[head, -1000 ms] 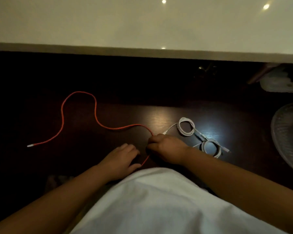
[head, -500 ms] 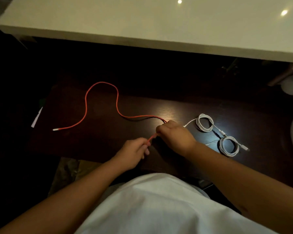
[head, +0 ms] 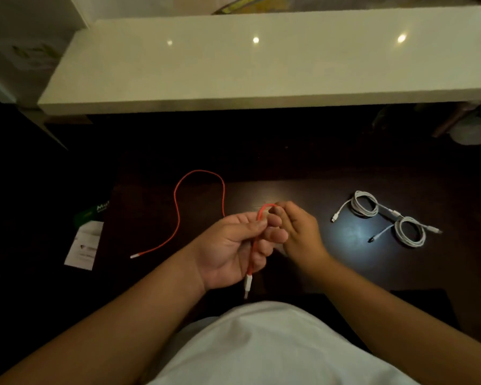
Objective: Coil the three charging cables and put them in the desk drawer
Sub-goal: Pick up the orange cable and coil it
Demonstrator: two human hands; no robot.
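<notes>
Hands are now seen raised off the dark wooden desk surface, where half a second ago they were held low beside it, and a small bend of cable, absent earlier, is formed between them. The thin orange braided charging cable is clamped in the left hand, fingers curled together around it, with its white plug hanging below the palm. The bend at the top is pinched by the right hand, its fingertips closed on the cable. From the hands the orange cable is trailed left in a tall arch, shorter than before, ending in a white tip on the desk. Well to the right, two white cables are laid already coiled: the farther white coil and the nearer white coil, just beside each other.
</notes>
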